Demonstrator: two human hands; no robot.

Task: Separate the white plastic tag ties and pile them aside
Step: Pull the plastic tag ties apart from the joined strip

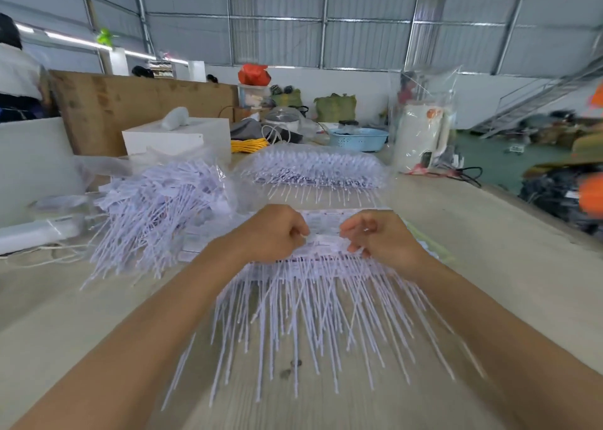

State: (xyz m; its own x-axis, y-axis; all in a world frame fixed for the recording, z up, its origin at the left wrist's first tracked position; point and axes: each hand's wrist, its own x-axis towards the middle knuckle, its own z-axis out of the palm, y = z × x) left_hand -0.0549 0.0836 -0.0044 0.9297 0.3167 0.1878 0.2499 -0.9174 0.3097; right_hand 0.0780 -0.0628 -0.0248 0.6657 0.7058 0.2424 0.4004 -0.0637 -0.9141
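**Both hands on a stack of white tag ties**

While both forearms reach across the pale, smooth table, the left hand and the right hand sit close together on a flat stack of joined ties. Each hand has its fingers curled down and pinches the printed tag strip at the top of the stack; blur hides the exact grip. From that strip, thin white plastic tails fan toward the person like a stiff fringe, spreading over the tabletop.

To the left lies a loose pile of ties, tangled and bristly, its tails pointing every way, partly on crinkled clear plastic. Beyond the hands sits another neat bundle wrapped in a clear bag, well apart from the stack. Farther back stand a white foam block, a coil of yellow cord and a round blue basin.
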